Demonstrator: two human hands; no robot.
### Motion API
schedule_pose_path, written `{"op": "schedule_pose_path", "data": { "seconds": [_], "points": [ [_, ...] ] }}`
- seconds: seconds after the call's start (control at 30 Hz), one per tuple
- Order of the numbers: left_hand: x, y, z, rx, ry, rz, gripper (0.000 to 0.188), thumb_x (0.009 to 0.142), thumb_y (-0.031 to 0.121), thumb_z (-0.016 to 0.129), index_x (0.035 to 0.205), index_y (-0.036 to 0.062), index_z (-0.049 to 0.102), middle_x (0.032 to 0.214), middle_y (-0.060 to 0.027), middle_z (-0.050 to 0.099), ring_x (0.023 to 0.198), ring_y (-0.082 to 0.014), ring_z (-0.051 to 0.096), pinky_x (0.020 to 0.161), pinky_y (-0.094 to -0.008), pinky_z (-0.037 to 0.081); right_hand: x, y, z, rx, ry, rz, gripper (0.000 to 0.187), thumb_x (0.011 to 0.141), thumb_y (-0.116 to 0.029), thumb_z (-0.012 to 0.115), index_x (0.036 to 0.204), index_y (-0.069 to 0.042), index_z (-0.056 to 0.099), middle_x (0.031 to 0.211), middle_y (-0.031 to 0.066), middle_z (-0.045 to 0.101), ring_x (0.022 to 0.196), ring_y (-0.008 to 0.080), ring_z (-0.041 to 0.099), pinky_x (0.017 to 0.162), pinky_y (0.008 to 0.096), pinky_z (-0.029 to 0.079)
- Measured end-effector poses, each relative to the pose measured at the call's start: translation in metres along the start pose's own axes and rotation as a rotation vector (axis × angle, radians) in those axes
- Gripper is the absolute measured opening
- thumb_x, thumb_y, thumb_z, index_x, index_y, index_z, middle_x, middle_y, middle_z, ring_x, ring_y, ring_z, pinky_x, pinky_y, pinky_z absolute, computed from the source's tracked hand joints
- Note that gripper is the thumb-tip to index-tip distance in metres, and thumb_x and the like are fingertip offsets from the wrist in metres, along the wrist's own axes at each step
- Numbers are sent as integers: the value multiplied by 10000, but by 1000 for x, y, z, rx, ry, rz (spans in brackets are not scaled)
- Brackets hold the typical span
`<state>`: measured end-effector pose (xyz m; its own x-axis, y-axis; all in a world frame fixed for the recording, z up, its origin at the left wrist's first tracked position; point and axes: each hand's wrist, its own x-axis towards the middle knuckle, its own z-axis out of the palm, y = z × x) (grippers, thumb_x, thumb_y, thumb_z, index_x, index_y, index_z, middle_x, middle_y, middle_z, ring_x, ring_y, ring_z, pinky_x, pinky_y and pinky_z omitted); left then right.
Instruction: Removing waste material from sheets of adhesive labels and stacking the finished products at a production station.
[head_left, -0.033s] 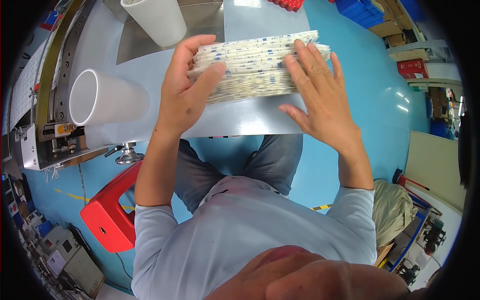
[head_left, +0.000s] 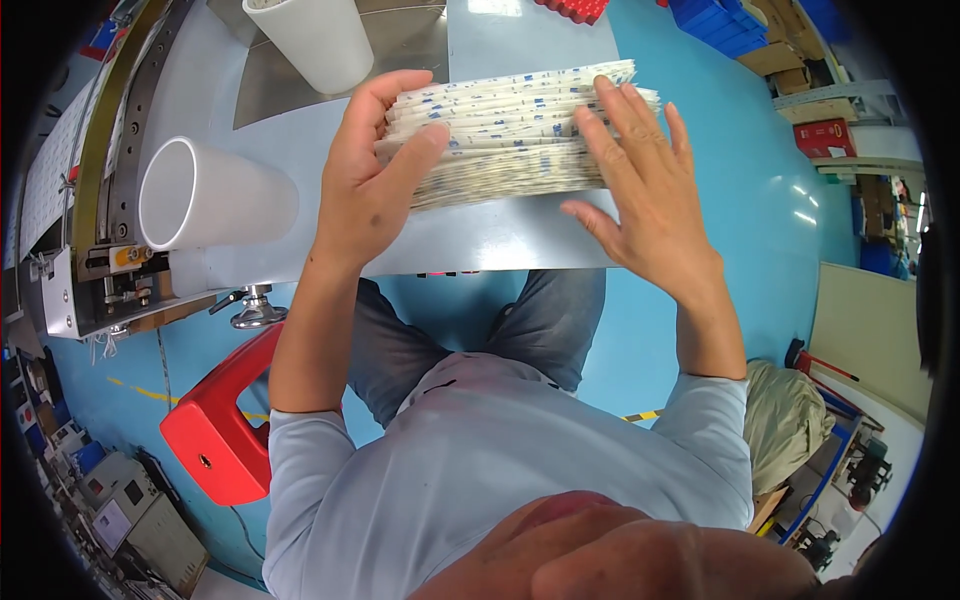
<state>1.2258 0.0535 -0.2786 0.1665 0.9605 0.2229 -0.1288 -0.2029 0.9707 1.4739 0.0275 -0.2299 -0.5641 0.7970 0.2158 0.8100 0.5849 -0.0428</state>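
Note:
A thick stack of white paper-like strips with blue print (head_left: 500, 135) lies across the metal table in front of me. Around its left end curls my left hand (head_left: 380, 160), thumb on the near top side and fingers behind the far edge. Against the right end rests my right hand (head_left: 645, 170), its fingers stretched out and slightly spread, thumb apart from the others. The strips fan a little unevenly at the right end. My left hand hides the left end.
A white cylinder (head_left: 215, 195) lies on the grey table (head_left: 480, 235) left of my left hand. Another white cylinder (head_left: 315, 45) is farther back. A machine rail (head_left: 100, 150) runs along the left side. Below it sits a red stool (head_left: 220, 440). A red ridged item (head_left: 578, 8) is at the far edge.
My right hand has shifted very slightly to the right along the stack's end. The left hand stays in place on the strips.

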Motion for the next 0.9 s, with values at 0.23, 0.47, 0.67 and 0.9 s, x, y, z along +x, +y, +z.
{"op": "schedule_pose_path", "data": {
  "seconds": [0.23, 0.47, 0.67, 0.9],
  "points": [
    [6, 16, -7, 262, -180, 84, 306, 857, 138, 593, 1140, 36, 539, 1059, -74, 552, 952, -119, 532, 820, -242, 428, -6, -3, 13, 9, 329, -146, 592, 588, -100, 760, 1140, -104, 546, 1084, 88, 510, 966, 262, 507, 836, 423, 396],
    [11, 19, -9, 383, -209, 5, 280, 886, 183, 565, 1131, 47, 559, 1016, -59, 594, 927, -112, 545, 810, -241, 430, -16, -13, 9, 90, 286, -74, 562, 572, -92, 759, 1095, -103, 553, 1037, 78, 517, 925, 262, 509, 806, 394, 388],
    [19, 21, -11, 400, -216, 39, 288, 851, 229, 606, 1094, 76, 587, 1037, -78, 551, 929, -153, 563, 805, -267, 442, -13, -10, 0, 60, 178, -118, 511, 556, -109, 765, 1021, -101, 553, 1069, 82, 523, 976, 284, 499, 847, 414, 372],
    [21, 27, -14, 327, -256, -66, 279, 840, 226, 612, 1070, 73, 578, 1057, -75, 536, 948, -154, 554, 818, -267, 435, -8, -12, 1, 67, 227, -90, 546, 544, -125, 773, 1038, -105, 543, 1096, 90, 514, 1000, 299, 491, 875, 422, 362]
  ]
}}
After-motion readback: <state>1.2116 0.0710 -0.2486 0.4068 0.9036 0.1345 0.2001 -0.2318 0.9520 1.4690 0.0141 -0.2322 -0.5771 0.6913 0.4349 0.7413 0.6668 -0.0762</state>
